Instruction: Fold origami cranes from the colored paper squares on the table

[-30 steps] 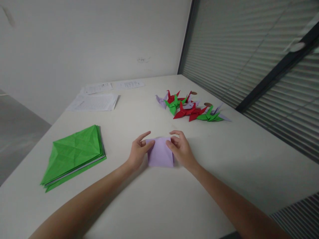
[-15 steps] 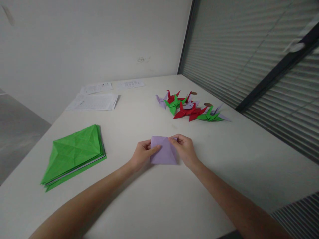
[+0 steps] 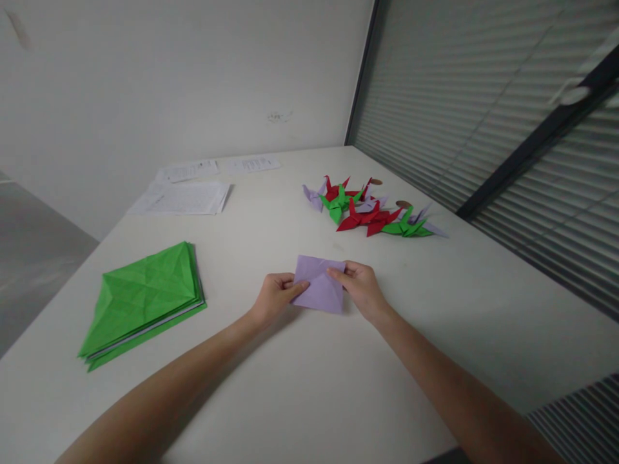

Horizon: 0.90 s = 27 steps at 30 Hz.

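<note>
A folded square of purple origami paper (image 3: 320, 291) is held between my two hands, just above the white table. My left hand (image 3: 276, 298) pinches its left edge, thumb on the upper face and fingers behind. At the upper right, my right hand (image 3: 360, 287) grips the edge the same way, with its thumb lying on the paper. Creases run across the paper's face. Whatever layers lie underneath are hidden.
To the left lies a stack of creased green paper sheets (image 3: 147, 290). Several folded paper cranes (image 3: 370, 216) in red, green and purple sit at the back right. Printed papers (image 3: 186, 196) lie at the back left. Window blinds (image 3: 483, 96) border the table's right side.
The purple paper has turned slightly clockwise and lifted a little at its far edge. Both hands keep their grip, and my right thumb has shifted slightly.
</note>
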Each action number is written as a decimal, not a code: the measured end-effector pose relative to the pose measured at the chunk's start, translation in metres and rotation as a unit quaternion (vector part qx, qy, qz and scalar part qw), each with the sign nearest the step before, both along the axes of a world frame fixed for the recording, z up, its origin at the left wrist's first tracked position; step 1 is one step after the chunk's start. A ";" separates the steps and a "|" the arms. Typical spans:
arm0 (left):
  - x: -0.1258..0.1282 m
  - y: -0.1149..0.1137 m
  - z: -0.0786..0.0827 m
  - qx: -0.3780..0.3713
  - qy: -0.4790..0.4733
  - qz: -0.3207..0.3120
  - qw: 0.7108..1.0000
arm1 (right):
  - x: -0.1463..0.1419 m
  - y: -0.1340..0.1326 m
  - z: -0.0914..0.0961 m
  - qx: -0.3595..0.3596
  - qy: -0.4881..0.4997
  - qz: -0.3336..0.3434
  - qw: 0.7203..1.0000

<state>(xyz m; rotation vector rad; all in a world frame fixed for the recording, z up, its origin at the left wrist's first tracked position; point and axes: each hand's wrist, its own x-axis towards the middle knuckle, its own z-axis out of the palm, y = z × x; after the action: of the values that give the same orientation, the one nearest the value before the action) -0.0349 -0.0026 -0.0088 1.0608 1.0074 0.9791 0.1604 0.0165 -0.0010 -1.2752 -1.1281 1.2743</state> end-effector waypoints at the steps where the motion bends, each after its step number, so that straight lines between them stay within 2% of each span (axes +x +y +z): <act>1: 0.000 0.000 0.000 -0.002 -0.006 -0.002 1.000 | 0.000 0.000 0.000 0.000 -0.002 -0.003 1.000; 6: 0.000 0.000 0.003 -0.015 -0.018 -0.019 1.000 | 0.002 0.004 -0.003 0.005 -0.017 -0.034 0.999; 10: -0.001 0.000 0.001 -0.005 0.008 -0.033 0.999 | 0.005 0.006 0.000 0.013 -0.022 -0.047 0.999; 14: -0.004 0.001 -0.001 0.005 0.037 -0.042 0.998 | 0.012 0.007 0.005 0.037 -0.041 -0.010 0.998; 16: -0.006 0.003 0.000 0.021 0.042 -0.017 0.999 | 0.016 0.009 0.006 0.040 -0.058 0.015 0.997; 22: -0.013 0.013 0.004 0.080 0.036 0.121 0.989 | 0.023 0.014 0.007 -0.004 -0.082 0.040 0.996; 27: -0.013 0.014 0.003 0.095 0.016 0.141 0.985 | 0.018 0.011 0.005 -0.022 -0.060 0.043 0.997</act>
<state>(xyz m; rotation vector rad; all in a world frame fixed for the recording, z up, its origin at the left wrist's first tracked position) -0.0479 0.0113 -0.0059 1.1116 1.1279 1.3130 0.1788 0.0278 0.0042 -1.3627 -1.2572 1.3069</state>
